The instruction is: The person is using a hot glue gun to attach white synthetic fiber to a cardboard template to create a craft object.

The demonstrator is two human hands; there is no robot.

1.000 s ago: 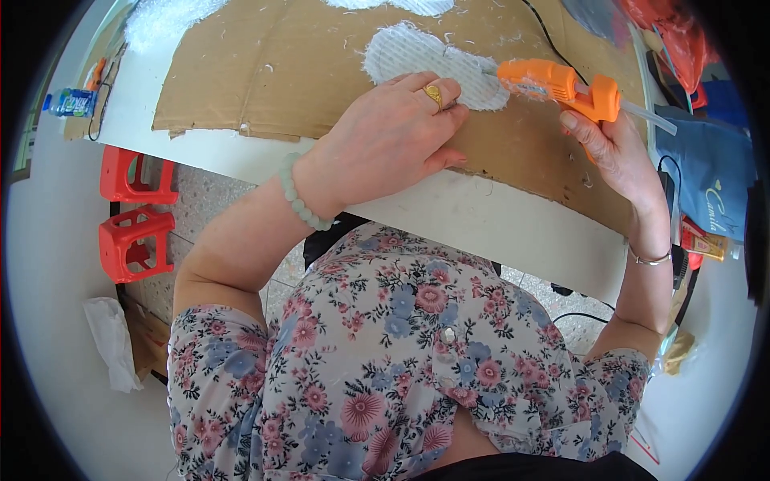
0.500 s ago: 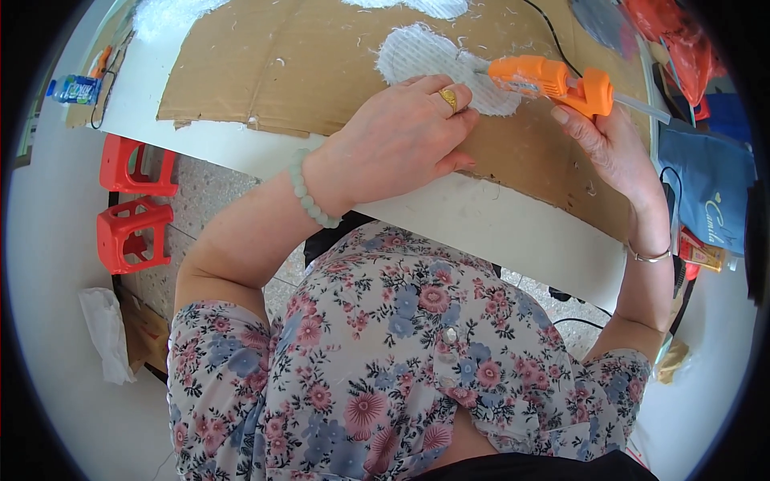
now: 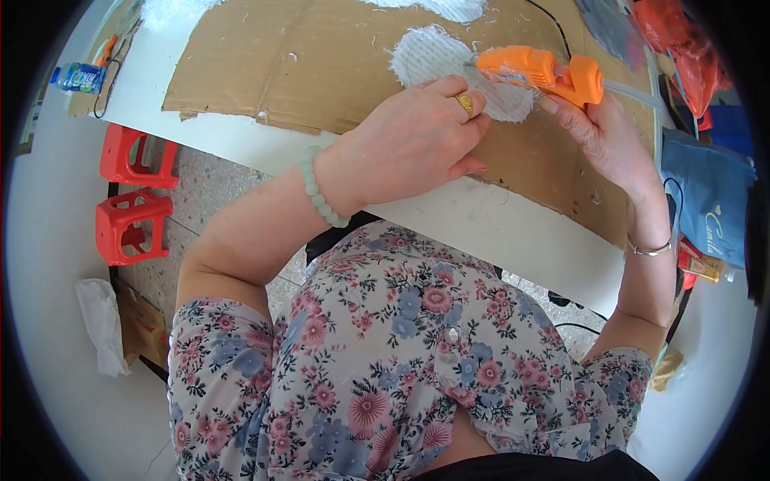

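A white, fuzzy-edged, sole-shaped pad (image 3: 429, 54) with faint ribbed lines lies on brown cardboard (image 3: 241, 76). My left hand (image 3: 417, 140), with a gold ring and a pale bead bracelet, rests at the pad's near edge. Its fingers are curled in, and the fingertips are hidden, so what they pinch does not show. In my right hand (image 3: 601, 136) is an orange hot glue gun (image 3: 521, 66), a clear glue stick jutting from its rear. Its nozzle points left over the middle of the pad, close above or touching; I cannot tell which.
More white fuzzy pieces (image 3: 453, 6) lie at the far edge, and white fluff (image 3: 172, 12) far left. A black cord (image 3: 553, 28) runs behind the glue gun. A bottle (image 3: 80, 78) stands left. Red stools (image 3: 135, 228) are below; a blue bag (image 3: 706, 192) is at right.
The glue gun and my right hand have moved left, bringing the nozzle further across the pad. The whole view has shifted slightly; my left hand stays beside the pad.
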